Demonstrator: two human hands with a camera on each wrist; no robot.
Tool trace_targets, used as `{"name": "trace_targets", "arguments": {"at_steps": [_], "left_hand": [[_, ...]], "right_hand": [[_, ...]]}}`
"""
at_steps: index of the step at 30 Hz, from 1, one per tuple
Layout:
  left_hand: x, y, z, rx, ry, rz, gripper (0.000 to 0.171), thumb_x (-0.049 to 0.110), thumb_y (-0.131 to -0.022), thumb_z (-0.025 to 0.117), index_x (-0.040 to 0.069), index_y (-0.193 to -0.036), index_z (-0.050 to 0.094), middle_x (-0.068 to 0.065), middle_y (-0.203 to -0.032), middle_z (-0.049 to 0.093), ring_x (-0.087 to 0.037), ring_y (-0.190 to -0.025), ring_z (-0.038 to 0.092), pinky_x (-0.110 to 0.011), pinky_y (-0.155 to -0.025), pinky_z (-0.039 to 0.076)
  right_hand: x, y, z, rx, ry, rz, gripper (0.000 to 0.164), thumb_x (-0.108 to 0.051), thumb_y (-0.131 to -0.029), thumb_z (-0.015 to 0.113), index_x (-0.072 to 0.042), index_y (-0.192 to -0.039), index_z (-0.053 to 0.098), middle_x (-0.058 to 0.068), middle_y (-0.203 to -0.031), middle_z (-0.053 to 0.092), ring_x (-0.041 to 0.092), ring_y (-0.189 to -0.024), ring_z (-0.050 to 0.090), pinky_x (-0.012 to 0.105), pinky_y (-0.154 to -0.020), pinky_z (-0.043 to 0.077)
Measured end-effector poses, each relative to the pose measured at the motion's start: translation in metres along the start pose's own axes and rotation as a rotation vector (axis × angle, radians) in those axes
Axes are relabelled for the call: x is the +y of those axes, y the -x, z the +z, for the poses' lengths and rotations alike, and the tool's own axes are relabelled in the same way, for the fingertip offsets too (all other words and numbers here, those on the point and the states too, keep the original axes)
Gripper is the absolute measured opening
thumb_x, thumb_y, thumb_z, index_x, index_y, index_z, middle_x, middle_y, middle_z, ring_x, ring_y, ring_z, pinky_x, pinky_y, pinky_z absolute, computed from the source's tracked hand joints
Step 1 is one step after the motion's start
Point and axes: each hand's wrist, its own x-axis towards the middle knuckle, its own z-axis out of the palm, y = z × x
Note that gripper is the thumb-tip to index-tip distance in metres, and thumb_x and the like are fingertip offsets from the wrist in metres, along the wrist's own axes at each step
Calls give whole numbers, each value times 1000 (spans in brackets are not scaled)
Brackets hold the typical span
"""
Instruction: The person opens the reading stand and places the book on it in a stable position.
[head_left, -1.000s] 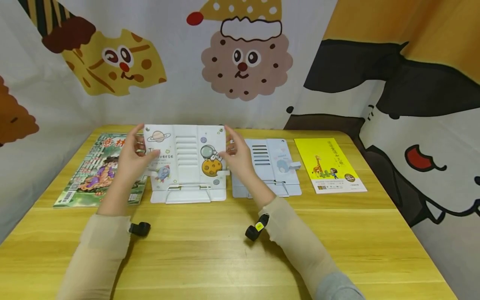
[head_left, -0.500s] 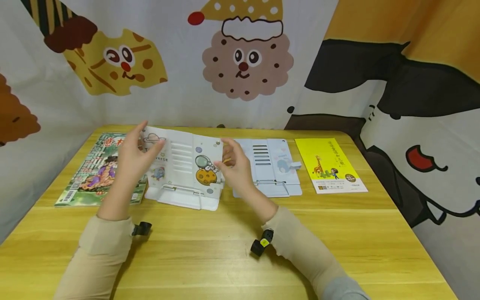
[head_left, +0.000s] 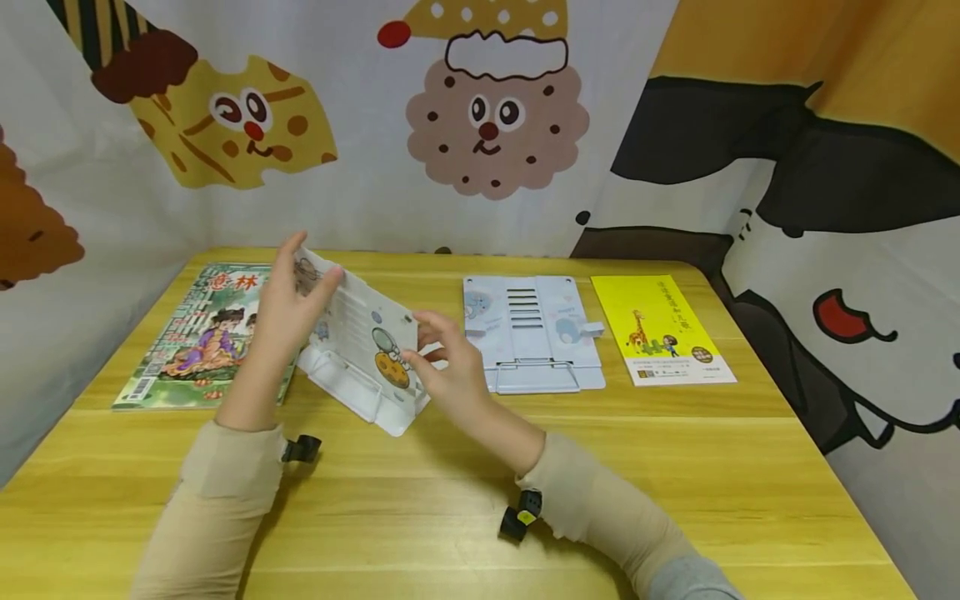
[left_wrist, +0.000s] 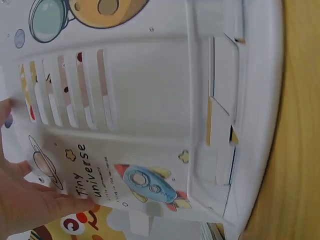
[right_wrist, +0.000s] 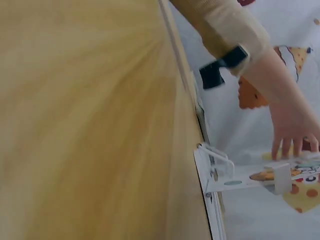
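My left hand [head_left: 288, 310] pinches the upper left edge of the white stand [head_left: 356, 333] and my right hand [head_left: 459, 371] pinches its right edge, with the stand askew left of centre in the frame, its right end lower. To turn it neatly, I'd guide both sides evenly and lightly, so the upright panel [left_wrist: 150, 80] doesn't fold on its base [left_wrist: 265, 100]. I can't tell whether it touches the table [head_left: 420, 525], so I'd avoid scraping, or catching the magazine [head_left: 206, 342] at left.
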Motion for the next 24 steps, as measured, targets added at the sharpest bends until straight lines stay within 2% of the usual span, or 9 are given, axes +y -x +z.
{"name": "trace_targets", "arguments": {"at_steps": [3, 6, 11, 16, 20, 24], "left_hand": [[3, 0, 3, -17, 32, -14, 79, 50, -93, 55, 22, -155, 15, -13, -158, 12, -42, -135, 27, -62, -103, 29], [7, 1, 6, -29, 67, -9, 77, 47, -93, 57, 19, -154, 18, -11, -158, 8, -37, -140, 17, -60, -106, 24], [12, 4, 8, -24, 117, -32, 76, 45, -92, 60, 14, -150, 22, -19, -155, 17, -37, -139, 18, -62, -106, 21], [15, 6, 1, -73, 171, -93, 76, 45, -93, 58, 18, -151, 16, -18, -157, 7, -36, -141, 11, -61, -108, 14], [13, 4, -2, -102, 223, -95, 73, 37, -95, 58, 17, -151, 15, -14, -158, 2, -32, -142, 9, -58, -110, 12], [8, 1, -4, -123, 292, -85, 69, 29, -95, 56, 17, -151, 16, -12, -158, 1, -30, -143, 8, -56, -110, 16]], "right_hand": [[-5, 2, 5, -6, -7, -7, 60, 10, -77, 73, -5, -127, 45, 14, -93, 59, 25, -83, 61, 22, -69, 54], [-9, 4, 11, -6, -15, -7, 59, 10, -78, 73, -5, -128, 45, 14, -93, 58, 25, -84, 60, 20, -69, 53], [-14, 5, 23, -6, -14, -40, 57, 10, -79, 72, -5, -127, 46, 14, -92, 59, 23, -84, 60, 18, -71, 53], [-21, 5, 30, -50, 2, -88, 57, 9, -80, 72, -6, -127, 44, 13, -93, 57, 21, -86, 60, 17, -72, 52], [-22, 5, 29, -112, -23, -124, 59, 10, -79, 72, -5, -129, 43, 13, -97, 55, 21, -90, 59, 15, -74, 51], [-17, 4, 25, -178, -64, -173, 60, 11, -78, 73, -2, -128, 43, 15, -106, 55, 20, -94, 60, 15, -76, 51]]}}
